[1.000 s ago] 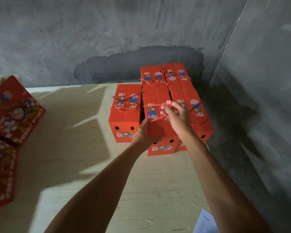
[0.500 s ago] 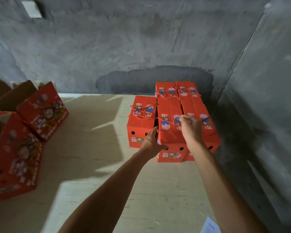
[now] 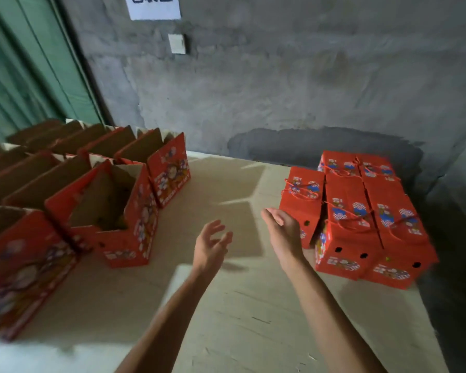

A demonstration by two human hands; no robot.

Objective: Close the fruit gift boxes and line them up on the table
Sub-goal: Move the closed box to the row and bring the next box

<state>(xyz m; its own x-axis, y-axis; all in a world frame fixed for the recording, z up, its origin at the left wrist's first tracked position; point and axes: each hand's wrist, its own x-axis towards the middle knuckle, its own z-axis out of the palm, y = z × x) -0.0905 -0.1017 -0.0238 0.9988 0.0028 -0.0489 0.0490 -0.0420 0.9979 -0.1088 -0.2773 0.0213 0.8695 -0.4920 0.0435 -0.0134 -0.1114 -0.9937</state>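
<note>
Head view: both hands spread, empty; open box [image 3: 113,211] lies left of left hand [image 3: 210,246] (nearer than right hand [image 3: 283,235]).

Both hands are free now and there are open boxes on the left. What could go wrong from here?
The nearest open box has upright flaps packed close to its neighbours, so the left hand might snag one when reaching in. The closed boxes sit near the table edge; pushing another against them could shove the front right one off.

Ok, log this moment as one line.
left hand: open, empty | right hand: open, empty | closed boxes: grouped right | open boxes: left
</note>
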